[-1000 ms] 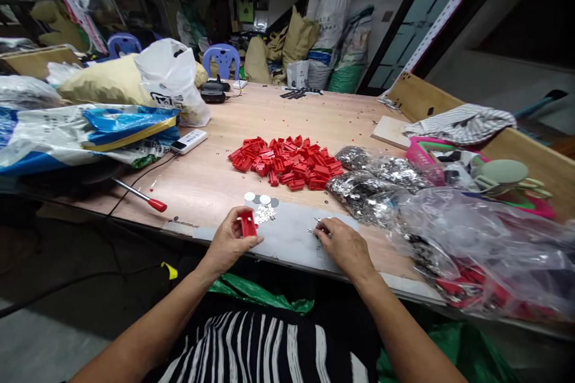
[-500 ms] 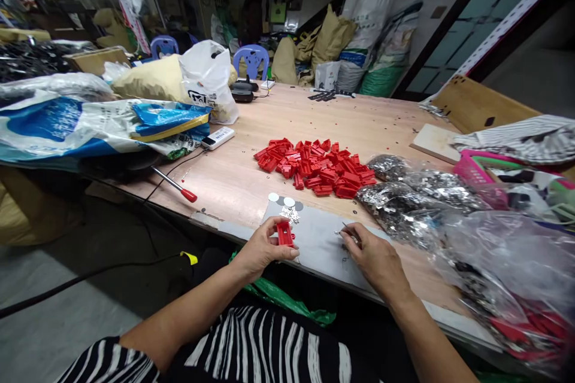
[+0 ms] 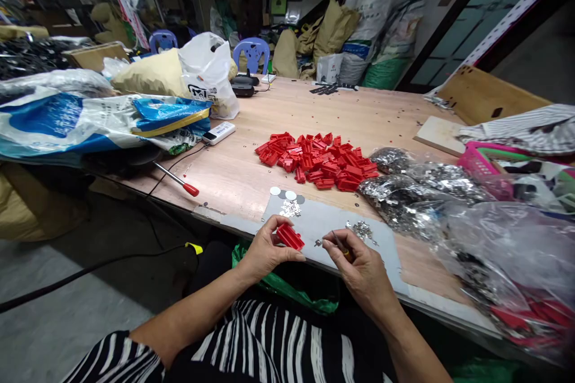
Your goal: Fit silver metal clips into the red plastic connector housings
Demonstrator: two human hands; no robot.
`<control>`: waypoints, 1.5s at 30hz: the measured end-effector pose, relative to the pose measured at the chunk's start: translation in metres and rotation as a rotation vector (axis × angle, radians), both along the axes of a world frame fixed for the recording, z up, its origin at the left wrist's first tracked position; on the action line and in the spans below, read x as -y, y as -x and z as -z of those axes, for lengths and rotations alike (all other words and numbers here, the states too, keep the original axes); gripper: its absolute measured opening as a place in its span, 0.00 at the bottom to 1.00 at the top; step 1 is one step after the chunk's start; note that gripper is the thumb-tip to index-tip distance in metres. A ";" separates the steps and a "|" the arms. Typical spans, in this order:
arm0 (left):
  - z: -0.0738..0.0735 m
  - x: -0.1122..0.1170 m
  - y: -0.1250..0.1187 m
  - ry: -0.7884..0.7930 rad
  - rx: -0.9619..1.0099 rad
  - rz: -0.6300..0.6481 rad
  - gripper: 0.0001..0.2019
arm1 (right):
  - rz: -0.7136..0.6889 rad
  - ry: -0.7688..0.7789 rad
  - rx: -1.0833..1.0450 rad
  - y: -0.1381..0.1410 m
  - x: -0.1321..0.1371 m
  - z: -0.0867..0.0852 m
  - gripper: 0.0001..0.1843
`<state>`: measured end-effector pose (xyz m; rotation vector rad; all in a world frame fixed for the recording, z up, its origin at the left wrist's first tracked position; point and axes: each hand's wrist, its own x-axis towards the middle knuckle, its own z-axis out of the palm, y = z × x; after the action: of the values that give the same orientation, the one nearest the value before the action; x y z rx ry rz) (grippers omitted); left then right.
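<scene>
My left hand (image 3: 265, 249) is closed on a small red plastic part (image 3: 290, 236), held tilted over the table's near edge. My right hand (image 3: 359, 266) pinches a thin tool (image 3: 338, 242) with a tiny metal piece (image 3: 318, 243) at its tip, a short way right of the red part. Both hands hover over a grey mat (image 3: 323, 227). On the mat lie two small heaps of metal bits (image 3: 290, 209) (image 3: 362, 228). A pile of red plastic parts (image 3: 317, 160) sits on the wooden table (image 3: 251, 173) beyond the mat.
Clear bags of shiny metal pieces (image 3: 413, 188) and red parts (image 3: 516, 287) crowd the right. Blue and white sacks (image 3: 90, 125), a white remote (image 3: 218, 132) and a red-handled screwdriver (image 3: 177, 181) lie left. A pink basket (image 3: 483, 161) stands far right.
My left hand has tilted the red part and drawn it toward me. My right hand lifted off the mat with the tool and a metal piece, moving toward the red part. The view shifted left.
</scene>
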<state>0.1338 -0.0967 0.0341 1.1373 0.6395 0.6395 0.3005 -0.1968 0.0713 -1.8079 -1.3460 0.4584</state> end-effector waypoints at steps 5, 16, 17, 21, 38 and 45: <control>0.004 0.004 0.004 -0.600 -0.267 -0.089 0.23 | 0.014 -0.023 0.024 0.014 0.005 -0.002 0.11; 0.004 0.015 0.007 -0.830 -0.317 -0.015 0.21 | -0.080 -0.054 0.186 0.025 0.010 0.022 0.06; 0.004 0.017 0.007 -0.827 -0.309 -0.026 0.20 | -0.079 -0.052 0.187 0.026 0.010 0.023 0.06; 0.005 0.020 0.008 -0.829 -0.294 -0.045 0.20 | -0.077 -0.036 0.164 0.028 0.010 0.024 0.08; 0.010 0.028 0.009 -0.850 -0.201 -0.121 0.14 | -0.140 0.012 -0.126 0.029 0.010 0.019 0.15; 0.010 0.026 0.008 -0.928 -0.180 -0.119 0.13 | -0.003 0.078 -0.324 0.018 0.011 0.022 0.13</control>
<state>0.1260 -0.1225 0.0237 2.0443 0.5686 0.9863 0.2821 -0.2078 0.0490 -1.7057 -1.1189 0.7783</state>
